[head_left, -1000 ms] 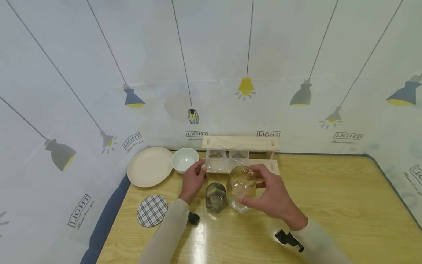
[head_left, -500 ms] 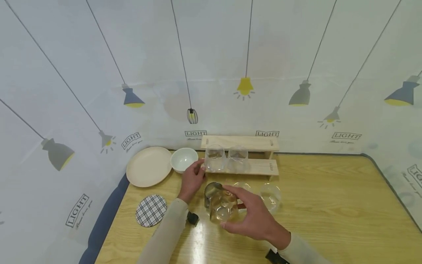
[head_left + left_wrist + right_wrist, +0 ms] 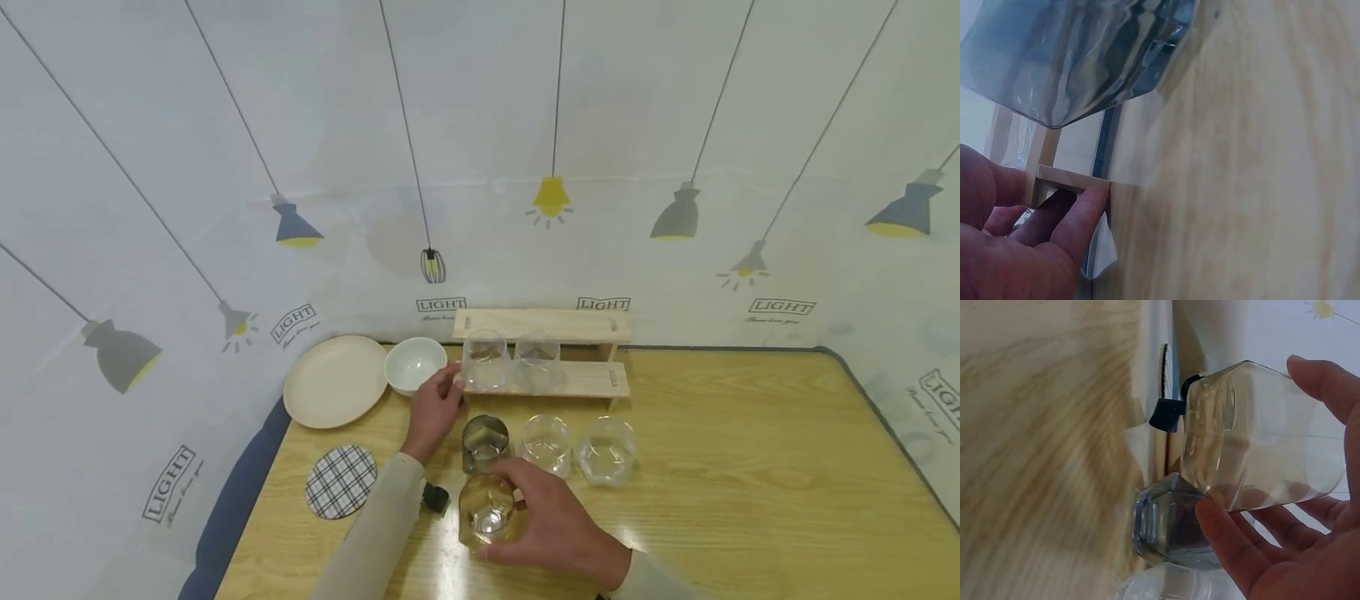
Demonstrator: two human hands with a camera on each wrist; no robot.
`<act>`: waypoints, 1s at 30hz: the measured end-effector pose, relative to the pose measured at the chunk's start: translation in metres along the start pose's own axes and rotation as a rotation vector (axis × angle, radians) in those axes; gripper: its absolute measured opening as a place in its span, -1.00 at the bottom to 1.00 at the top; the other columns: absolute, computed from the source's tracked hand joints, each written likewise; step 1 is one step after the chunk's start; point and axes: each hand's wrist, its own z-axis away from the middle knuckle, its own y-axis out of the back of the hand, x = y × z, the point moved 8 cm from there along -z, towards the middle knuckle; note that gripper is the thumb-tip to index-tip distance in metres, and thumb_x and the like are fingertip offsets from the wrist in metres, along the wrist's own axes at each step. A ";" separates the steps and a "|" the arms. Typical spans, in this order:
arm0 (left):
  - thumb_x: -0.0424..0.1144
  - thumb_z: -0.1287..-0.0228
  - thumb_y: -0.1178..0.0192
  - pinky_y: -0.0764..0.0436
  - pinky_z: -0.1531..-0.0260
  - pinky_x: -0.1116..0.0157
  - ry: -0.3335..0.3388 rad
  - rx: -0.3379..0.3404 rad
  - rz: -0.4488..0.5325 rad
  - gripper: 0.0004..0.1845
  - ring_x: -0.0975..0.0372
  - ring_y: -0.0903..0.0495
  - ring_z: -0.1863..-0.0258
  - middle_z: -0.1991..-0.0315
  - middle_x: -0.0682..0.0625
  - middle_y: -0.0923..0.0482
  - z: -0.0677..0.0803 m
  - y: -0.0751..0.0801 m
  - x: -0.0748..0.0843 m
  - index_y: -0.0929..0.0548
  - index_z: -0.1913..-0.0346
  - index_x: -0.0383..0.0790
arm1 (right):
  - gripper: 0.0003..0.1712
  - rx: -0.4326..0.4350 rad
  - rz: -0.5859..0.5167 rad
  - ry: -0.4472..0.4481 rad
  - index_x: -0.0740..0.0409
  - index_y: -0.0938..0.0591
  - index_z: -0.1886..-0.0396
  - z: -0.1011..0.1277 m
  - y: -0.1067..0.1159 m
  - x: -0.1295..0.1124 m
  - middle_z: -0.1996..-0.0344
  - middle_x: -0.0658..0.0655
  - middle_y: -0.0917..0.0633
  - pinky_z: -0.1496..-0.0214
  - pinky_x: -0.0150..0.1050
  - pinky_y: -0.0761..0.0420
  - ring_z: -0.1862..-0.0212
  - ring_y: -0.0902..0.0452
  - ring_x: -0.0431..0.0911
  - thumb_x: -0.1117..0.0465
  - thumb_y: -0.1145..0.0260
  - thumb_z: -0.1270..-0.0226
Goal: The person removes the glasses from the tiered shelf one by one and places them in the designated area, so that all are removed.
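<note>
My right hand (image 3: 555, 525) holds an amber-tinted glass (image 3: 486, 512) between thumb and fingers, in front of a grey-tinted glass (image 3: 483, 442). In the right wrist view the amber glass (image 3: 1254, 437) appears raised a little off the table, while the grey glass (image 3: 1175, 525) stands on it. My left hand (image 3: 435, 412) grips the left end of a two-tier wooden rack (image 3: 592, 379); in the left wrist view its thumb and fingers pinch the lower board's end (image 3: 1063, 177). Two clear glasses (image 3: 486, 360) stand on that lower board.
Two more clear glasses (image 3: 546, 446) stand on the table to the right of the grey one. A white bowl (image 3: 415, 367) and a cream plate (image 3: 335, 383) lie left of the rack, with a checked coaster (image 3: 341, 482) nearer me. A printed fabric wall (image 3: 480, 208) rises behind.
My right hand has carried the amber glass left and toward me, from in front of the rack to before the grey glass. The left hand stays at the rack.
</note>
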 end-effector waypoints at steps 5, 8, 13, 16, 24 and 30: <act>-0.25 -0.56 -0.22 -0.86 0.17 0.23 0.002 -0.004 0.002 -0.62 0.02 -0.81 0.07 -0.16 -0.28 -0.75 0.000 0.000 -0.002 -0.66 -0.35 -0.08 | -0.04 -0.016 0.073 -0.025 -0.06 -0.55 -0.24 0.000 -0.010 0.005 -0.01 -0.17 -0.68 0.00 -0.35 -0.75 0.02 -0.63 -0.29 -0.18 -0.80 0.17; -0.26 -0.56 -0.22 -0.86 0.16 0.21 -0.003 -0.004 0.011 -0.63 -0.01 -0.81 0.04 -0.18 -0.29 -0.73 0.000 0.000 -0.002 -0.66 -0.35 -0.09 | -0.02 -0.021 0.131 -0.036 -0.09 -0.55 -0.21 -0.001 -0.015 0.008 0.01 -0.21 -0.66 -0.04 -0.31 -0.73 0.04 -0.61 -0.32 -0.24 -0.80 0.23; -0.25 -0.58 -0.20 -0.86 0.11 0.22 -0.002 -0.007 0.018 -0.63 -0.02 -0.79 -0.05 -0.24 -0.28 -0.70 0.000 -0.001 -0.003 -0.66 -0.35 -0.09 | 0.01 -0.006 0.192 -0.036 -0.06 -0.55 -0.18 -0.002 -0.021 0.011 0.02 -0.19 -0.65 -0.03 -0.30 -0.72 0.05 -0.59 -0.31 -0.26 -0.80 0.30; -0.24 -0.59 -0.21 -0.86 0.11 0.22 0.004 -0.013 0.019 -0.63 -0.02 -0.79 -0.06 -0.25 -0.26 -0.70 0.000 -0.001 -0.003 -0.65 -0.36 -0.07 | 0.02 0.005 0.210 -0.039 -0.03 -0.54 -0.17 -0.002 -0.023 0.011 0.04 -0.17 -0.65 -0.02 -0.30 -0.72 0.06 -0.59 -0.30 -0.25 -0.81 0.32; -0.23 -0.58 -0.22 -0.86 0.16 0.24 0.013 -0.012 0.010 -0.62 0.02 -0.80 0.05 -0.13 -0.26 -0.76 -0.002 0.001 -0.003 -0.65 -0.36 -0.04 | 0.06 -0.020 0.268 -0.086 -0.01 -0.50 -0.18 -0.003 -0.025 0.011 0.04 -0.12 -0.66 0.01 -0.27 -0.73 0.05 -0.60 -0.27 -0.32 -0.78 0.31; -0.22 -0.58 -0.23 -0.86 0.18 0.25 0.026 -0.018 0.006 -0.63 0.04 -0.81 0.07 -0.13 -0.25 -0.76 -0.003 -0.001 -0.005 -0.66 -0.36 -0.01 | 0.11 -0.047 0.305 -0.123 -0.08 -0.49 -0.22 -0.001 -0.024 0.012 0.01 -0.15 -0.66 0.02 -0.26 -0.74 0.03 -0.59 -0.30 -0.53 -0.67 0.27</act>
